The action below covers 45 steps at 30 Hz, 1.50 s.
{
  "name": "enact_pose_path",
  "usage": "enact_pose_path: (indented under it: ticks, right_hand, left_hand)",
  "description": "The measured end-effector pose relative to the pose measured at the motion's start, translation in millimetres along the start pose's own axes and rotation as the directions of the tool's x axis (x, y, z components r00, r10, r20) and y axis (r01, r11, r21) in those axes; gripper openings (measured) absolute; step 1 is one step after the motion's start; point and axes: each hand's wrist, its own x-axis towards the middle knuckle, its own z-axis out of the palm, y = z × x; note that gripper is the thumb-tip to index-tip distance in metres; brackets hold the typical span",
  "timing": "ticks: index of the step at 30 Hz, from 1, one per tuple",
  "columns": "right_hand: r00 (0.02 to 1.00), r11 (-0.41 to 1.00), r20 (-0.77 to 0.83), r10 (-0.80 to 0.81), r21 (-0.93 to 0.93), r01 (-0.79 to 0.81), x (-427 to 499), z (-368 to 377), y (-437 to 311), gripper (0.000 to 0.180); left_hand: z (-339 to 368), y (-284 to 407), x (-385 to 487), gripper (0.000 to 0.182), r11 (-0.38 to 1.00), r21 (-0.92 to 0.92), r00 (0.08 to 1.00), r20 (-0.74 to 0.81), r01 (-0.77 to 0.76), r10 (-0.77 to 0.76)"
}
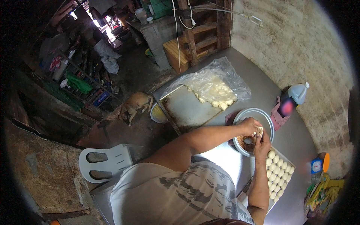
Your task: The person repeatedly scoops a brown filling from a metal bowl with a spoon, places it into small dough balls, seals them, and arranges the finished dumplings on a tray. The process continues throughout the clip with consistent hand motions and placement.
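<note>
Pinched between the fingers of my left hand [249,126] and my right hand [262,145] is a small piece of pale dough [260,131], partly hidden by the fingers. Both hands are above a round metal bowl [271,123]. Brown crumbly filling [242,141] lies in the bowl, with a shiny utensil, perhaps a spoon, in it. Right of my right forearm, a tray holds rows of smooth dough balls [276,177]. A second metal tray [182,108] has several dough lumps [222,106] at one end, partly covered by clear plastic [216,76].
Against the wall stand a plastic jug [297,92] and a pink cloth [278,116]. A blue weighing scale [316,166] is at the table's far right, near plastic bags [323,194]. On the floor to the left are a dog [137,104] and a white plastic chair [108,163].
</note>
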Motion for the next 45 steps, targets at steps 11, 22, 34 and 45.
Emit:
enact_pose_path:
  ticks: [11,22,34,45]
  right_hand:
    - [0.998,0.999,0.064,0.027,0.027,-0.028,-6,-7,7,0.032]
    - [0.997,1.0,0.071,-0.015,-0.012,0.016,-31,-12,-6,0.035]
    - [0.995,0.991,0.061,0.08,0.106,-0.086,-40,-10,-29,0.052]
    - [0.971,0.996,0.225,0.076,-0.056,-0.065,-130,-17,-48,0.034]
  left_hand:
    - [8,17,-15,0.039,0.995,-0.1,1.0,0.003,0.004,-0.004]
    - [13,10,-28,0.039,0.993,-0.079,0.994,0.071,0.093,-0.088]
    - [13,24,-57,0.032,0.968,-0.25,0.998,0.038,-0.036,0.047]
    - [43,-58,-144,0.039,0.899,-0.272,0.939,0.073,0.342,-0.335]
